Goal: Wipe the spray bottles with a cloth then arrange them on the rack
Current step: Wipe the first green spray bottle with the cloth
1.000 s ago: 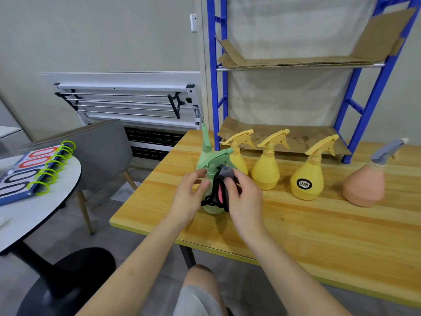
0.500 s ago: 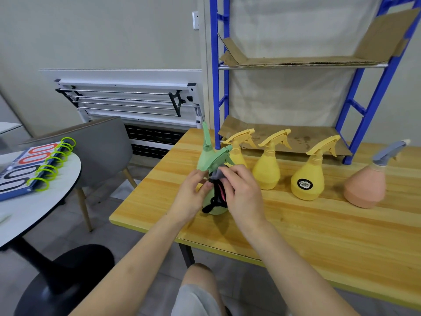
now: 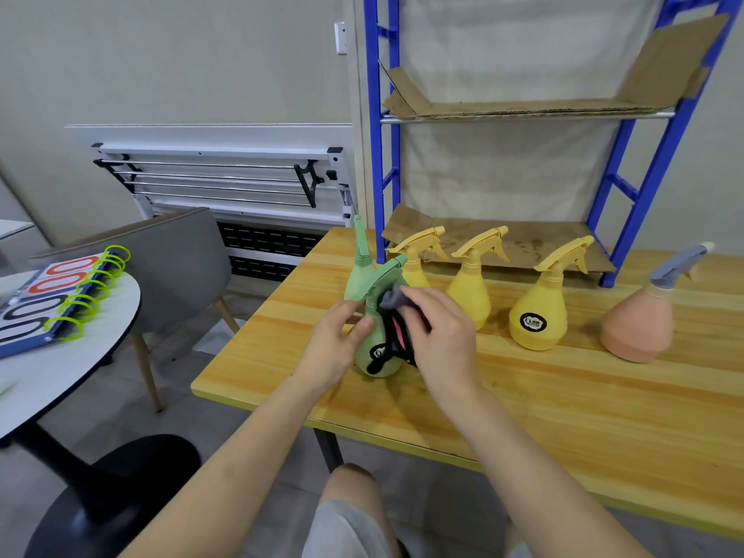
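Green spray bottle [image 3: 376,348] in left hand [image 3: 330,348], right hand [image 3: 439,340] pressing cloth [image 3: 392,316]

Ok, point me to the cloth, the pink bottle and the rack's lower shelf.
cloth [image 3: 389,298], head view, grey bunched top.
pink bottle [image 3: 638,326], head view, middle of body.
lower shelf [image 3: 523,245], head view, bare cardboard liner.

Wooden table [image 3: 563,404] under yellow bottles [image 3: 537,316], pink bottle [image 3: 638,326]
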The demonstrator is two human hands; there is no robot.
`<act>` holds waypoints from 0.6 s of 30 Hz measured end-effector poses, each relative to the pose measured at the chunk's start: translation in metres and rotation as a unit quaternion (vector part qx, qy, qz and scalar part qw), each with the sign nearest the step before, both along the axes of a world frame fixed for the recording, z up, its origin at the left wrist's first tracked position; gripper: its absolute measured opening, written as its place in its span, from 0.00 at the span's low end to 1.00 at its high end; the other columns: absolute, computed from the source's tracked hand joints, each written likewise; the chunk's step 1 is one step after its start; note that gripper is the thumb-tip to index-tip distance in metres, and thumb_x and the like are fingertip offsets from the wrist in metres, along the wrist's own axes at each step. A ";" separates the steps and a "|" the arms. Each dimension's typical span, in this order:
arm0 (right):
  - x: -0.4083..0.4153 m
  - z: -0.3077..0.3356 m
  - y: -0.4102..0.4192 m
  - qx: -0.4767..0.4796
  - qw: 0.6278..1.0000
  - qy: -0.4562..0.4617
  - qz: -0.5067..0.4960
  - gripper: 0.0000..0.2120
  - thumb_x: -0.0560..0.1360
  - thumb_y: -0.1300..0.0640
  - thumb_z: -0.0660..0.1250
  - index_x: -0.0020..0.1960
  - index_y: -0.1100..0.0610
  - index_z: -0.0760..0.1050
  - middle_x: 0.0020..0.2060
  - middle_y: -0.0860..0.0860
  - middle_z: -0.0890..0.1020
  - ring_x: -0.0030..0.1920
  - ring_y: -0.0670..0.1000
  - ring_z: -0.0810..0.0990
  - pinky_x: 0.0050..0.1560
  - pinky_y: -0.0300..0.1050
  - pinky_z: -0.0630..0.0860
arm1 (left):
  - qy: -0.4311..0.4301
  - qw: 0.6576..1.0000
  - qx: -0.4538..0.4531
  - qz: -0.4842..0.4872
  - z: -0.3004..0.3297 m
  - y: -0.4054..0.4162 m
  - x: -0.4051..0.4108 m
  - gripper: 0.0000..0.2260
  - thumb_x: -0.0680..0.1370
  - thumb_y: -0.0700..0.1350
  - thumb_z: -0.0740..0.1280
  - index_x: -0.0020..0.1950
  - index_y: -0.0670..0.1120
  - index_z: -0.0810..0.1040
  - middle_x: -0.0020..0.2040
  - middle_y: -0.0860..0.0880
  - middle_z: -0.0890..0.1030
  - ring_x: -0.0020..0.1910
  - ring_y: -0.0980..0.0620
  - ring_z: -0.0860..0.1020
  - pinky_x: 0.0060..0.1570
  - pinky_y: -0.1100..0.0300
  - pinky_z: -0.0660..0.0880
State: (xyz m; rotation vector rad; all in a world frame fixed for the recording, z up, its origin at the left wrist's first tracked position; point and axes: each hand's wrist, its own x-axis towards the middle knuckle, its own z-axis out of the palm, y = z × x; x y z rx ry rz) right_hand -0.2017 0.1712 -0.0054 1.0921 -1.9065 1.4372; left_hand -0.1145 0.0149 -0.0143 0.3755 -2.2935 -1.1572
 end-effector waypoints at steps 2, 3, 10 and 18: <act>-0.002 0.008 -0.008 0.016 0.999 0.033 0.005 0.11 0.80 0.63 0.71 0.61 0.59 0.84 0.54 0.51 0.84 0.55 0.51 0.83 0.59 0.48 0.81 | -0.003 1.000 -0.002 0.003 0.002 0.001 0.000 0.13 0.84 0.45 0.66 0.68 0.46 0.78 0.59 0.51 0.79 0.57 0.61 0.78 0.60 0.58 0.76; -0.003 0.007 -0.011 0.033 0.998 0.047 0.008 0.11 0.81 0.63 0.70 0.62 0.59 0.84 0.54 0.51 0.83 0.55 0.51 0.83 0.57 0.49 0.81 | -0.001 1.000 -0.004 0.007 0.002 0.002 0.000 0.12 0.84 0.45 0.66 0.67 0.47 0.78 0.58 0.51 0.79 0.57 0.60 0.78 0.60 0.58 0.77; -0.013 -0.035 0.000 0.072 0.997 0.005 0.022 0.11 0.80 0.68 0.69 0.60 0.61 0.85 0.50 0.51 0.82 0.49 0.47 0.81 0.51 0.46 0.81 | 0.001 1.000 0.014 0.003 0.001 0.006 0.001 0.14 0.84 0.48 0.66 0.70 0.48 0.78 0.60 0.53 0.78 0.59 0.59 0.77 0.63 0.55 0.76; -0.004 -0.012 -0.002 -0.036 0.980 -0.194 0.024 0.13 0.82 0.64 0.68 0.62 0.53 0.85 0.51 0.41 0.85 0.53 0.35 0.81 0.54 0.30 0.75 | 0.022 0.997 0.069 0.020 0.001 0.014 0.003 0.14 0.83 0.47 0.67 0.69 0.48 0.76 0.62 0.56 0.81 0.58 0.66 0.78 0.56 0.69 0.76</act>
